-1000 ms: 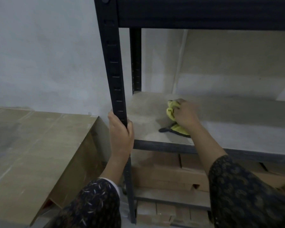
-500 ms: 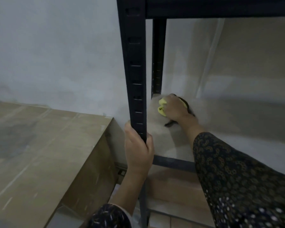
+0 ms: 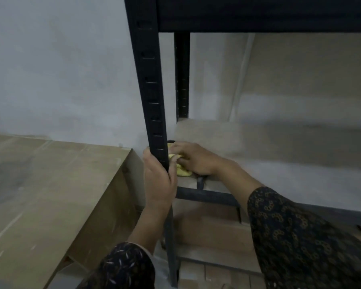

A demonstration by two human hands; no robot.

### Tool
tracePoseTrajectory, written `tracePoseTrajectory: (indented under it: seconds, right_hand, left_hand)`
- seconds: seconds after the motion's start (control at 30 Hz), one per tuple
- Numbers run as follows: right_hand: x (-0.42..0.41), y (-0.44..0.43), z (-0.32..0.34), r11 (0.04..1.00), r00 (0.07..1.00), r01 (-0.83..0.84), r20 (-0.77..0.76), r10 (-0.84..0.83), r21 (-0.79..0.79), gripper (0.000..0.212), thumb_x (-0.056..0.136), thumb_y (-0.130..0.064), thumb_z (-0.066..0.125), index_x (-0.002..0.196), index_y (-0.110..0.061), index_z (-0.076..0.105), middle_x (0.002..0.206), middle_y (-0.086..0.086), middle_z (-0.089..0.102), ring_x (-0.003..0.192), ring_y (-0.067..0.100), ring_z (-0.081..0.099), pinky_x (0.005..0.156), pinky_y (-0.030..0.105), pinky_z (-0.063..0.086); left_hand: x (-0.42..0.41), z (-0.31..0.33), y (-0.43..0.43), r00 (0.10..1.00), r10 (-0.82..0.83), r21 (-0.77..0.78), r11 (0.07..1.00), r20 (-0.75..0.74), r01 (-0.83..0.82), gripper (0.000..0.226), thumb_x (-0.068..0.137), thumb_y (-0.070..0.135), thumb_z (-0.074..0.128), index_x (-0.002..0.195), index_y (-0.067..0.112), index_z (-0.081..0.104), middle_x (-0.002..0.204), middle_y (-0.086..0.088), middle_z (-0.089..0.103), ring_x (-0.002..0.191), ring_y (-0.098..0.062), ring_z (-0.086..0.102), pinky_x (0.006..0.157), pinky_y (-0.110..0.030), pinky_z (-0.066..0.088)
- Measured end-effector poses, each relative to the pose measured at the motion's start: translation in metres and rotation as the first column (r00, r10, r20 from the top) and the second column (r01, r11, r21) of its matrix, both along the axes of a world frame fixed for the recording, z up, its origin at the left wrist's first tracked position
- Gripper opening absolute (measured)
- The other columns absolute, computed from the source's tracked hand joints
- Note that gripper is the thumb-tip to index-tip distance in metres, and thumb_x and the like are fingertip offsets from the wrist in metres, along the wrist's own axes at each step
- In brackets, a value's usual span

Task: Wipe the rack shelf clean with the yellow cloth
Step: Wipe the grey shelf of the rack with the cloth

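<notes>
Left hand (image 3: 159,180) wrapped around the rack's front post (image 3: 149,84), fingers closed tight on the black upright, thumb on the near side, just above the shelf's front rail (image 3: 206,197). Right hand (image 3: 196,160) palm down on the rack shelf (image 3: 279,155), fingers curled and clamped on the yellow cloth (image 3: 182,172). Cloth is bunched under that hand, pressed to the shelf board at the near left corner, right beside the front post; from the right hand, yellow shows at 9 o'clock and 7 o'clock, most of it hidden under the palm. A dark strip of the cloth or its edge sticks out at 6 o'clock from the wrist toward the front rail, too blurred to tell which. Both sleeves dark, patterned.

Shelf board is pale grey-brown, dusty looking. Rear post (image 3: 181,76) stands at 12 o'clock from the cloth, at the shelf's back left corner. Upper shelf beam (image 3: 258,15) runs dark across the top. Grey wall (image 3: 61,69) behind. At 9 o'clock from the left hand, a large cardboard box (image 3: 50,184), flat top, just beside the rack. Below the shelf, at 6 o'clock, stacked brown cartons (image 3: 208,230) on the lower level.
</notes>
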State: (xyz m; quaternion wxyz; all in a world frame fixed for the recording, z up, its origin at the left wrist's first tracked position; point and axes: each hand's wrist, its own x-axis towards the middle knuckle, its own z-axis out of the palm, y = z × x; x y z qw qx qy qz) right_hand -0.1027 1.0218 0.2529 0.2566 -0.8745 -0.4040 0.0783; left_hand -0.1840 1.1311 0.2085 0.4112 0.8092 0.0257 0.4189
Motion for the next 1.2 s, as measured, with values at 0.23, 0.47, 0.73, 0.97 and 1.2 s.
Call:
tracePoseTrajectory:
  seconds: [0.23, 0.47, 0.73, 0.97, 1.2]
  right_hand:
    - [-0.048, -0.027, -0.001, 0.999, 0.998, -0.015, -0.066, 0.017, 0.036, 0.044, 0.089, 0.001, 0.051, 0.128, -0.015, 0.061, 0.139, 0.000, 0.050, 0.122, 0.013, 0.046, 0.099, 0.020, 0.035]
    - [-0.079, -0.047, -0.003, 1.000, 1.000, 0.001, -0.019, 0.000, 0.011, 0.039, 0.092, -0.002, 0.050, 0.126, -0.015, 0.062, 0.128, 0.002, 0.053, 0.117, 0.015, 0.049, 0.095, 0.024, 0.037]
    - [-0.105, -0.103, 0.025, 0.984, 0.990, 0.109, -0.069, -0.120, -0.137, 0.036, 0.087, 0.002, 0.050, 0.101, -0.019, 0.074, 0.111, -0.007, 0.061, 0.106, 0.012, 0.056, 0.090, 0.023, 0.041]
    - [-0.106, -0.033, -0.004, 0.950, 0.913, 0.307, 0.265, -0.309, 0.052, 0.038, 0.088, -0.018, 0.051, 0.125, -0.019, 0.056, 0.124, 0.004, 0.058, 0.116, 0.024, 0.051, 0.097, 0.034, 0.040]
    - [-0.112, -0.041, -0.050, 0.865, 0.790, 0.499, 0.385, -0.477, 0.048, 0.040, 0.096, -0.024, 0.042, 0.135, -0.024, 0.048, 0.148, -0.004, 0.041, 0.140, 0.018, 0.029, 0.113, 0.038, 0.024]
  left_hand:
    - [-0.012, 0.005, 0.006, 0.994, -0.108, 0.056, 0.993, 0.014, 0.107, 0.061, 0.093, 0.052, 0.036, 0.132, 0.006, 0.024, 0.114, -0.010, 0.052, 0.095, -0.021, 0.056, 0.074, -0.030, 0.049]
    - [-0.024, 0.009, 0.007, 0.992, -0.123, 0.110, 0.986, -0.017, 0.125, 0.057, 0.093, 0.041, 0.041, 0.132, 0.003, 0.023, 0.106, -0.006, 0.050, 0.087, -0.017, 0.054, 0.070, -0.024, 0.043]
    - [-0.027, 0.016, 0.005, 0.985, -0.141, 0.051, 0.988, -0.097, 0.147, 0.049, 0.095, 0.032, 0.048, 0.130, 0.008, 0.024, 0.112, -0.005, 0.049, 0.092, -0.013, 0.052, 0.074, -0.022, 0.044]
    - [-0.028, 0.017, 0.004, 0.980, -0.171, 0.022, 0.984, -0.105, 0.175, 0.049, 0.096, 0.028, 0.047, 0.130, 0.004, 0.022, 0.108, -0.007, 0.048, 0.087, -0.017, 0.051, 0.070, -0.026, 0.043]
    - [-0.030, 0.016, -0.010, 0.986, -0.073, -0.069, 0.996, -0.148, 0.064, 0.046, 0.094, 0.023, 0.051, 0.129, 0.004, 0.028, 0.114, -0.015, 0.047, 0.096, -0.023, 0.051, 0.079, -0.035, 0.049]
